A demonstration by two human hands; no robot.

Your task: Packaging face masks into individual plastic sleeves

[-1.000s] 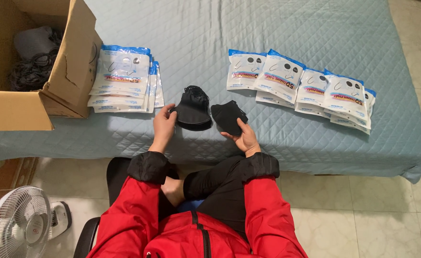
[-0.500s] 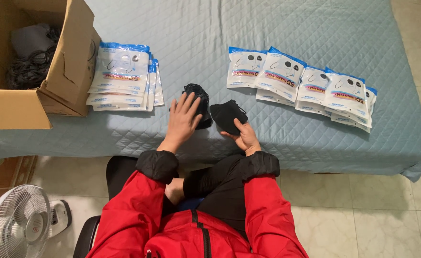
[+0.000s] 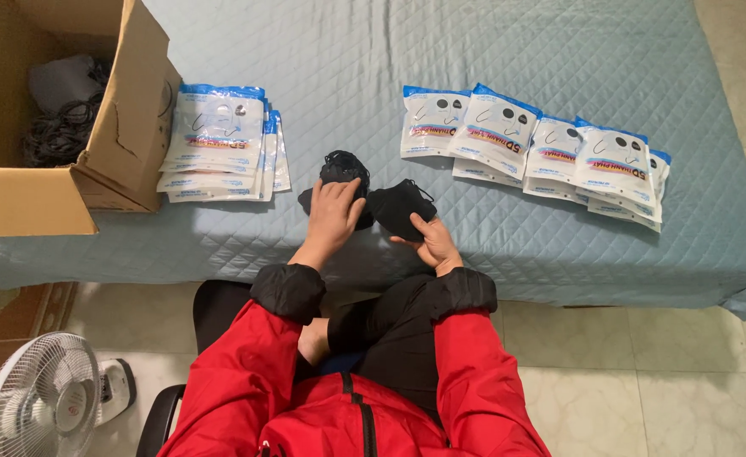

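Note:
Two black face masks lie near the front edge of a quilted blue-grey bed [image 3: 491,59]. My left hand [image 3: 333,211] rests flat on the left black mask pile [image 3: 343,167], pressing it down. My right hand [image 3: 430,239] grips the lower edge of the right black mask [image 3: 396,206]. A stack of white and blue mask packets [image 3: 219,140] lies to the left of my hands. A fanned row of the same packets [image 3: 532,144] spreads out to the right.
An open cardboard box [image 3: 127,127] with dark items inside sits on the bed's left end. A white floor fan [image 3: 38,402] stands at the lower left on the tiled floor. I wear a red jacket and sit on a dark chair.
My left hand has moved from holding the left mask's edge to lying flat on top of it. My right hand has stayed on the right mask.

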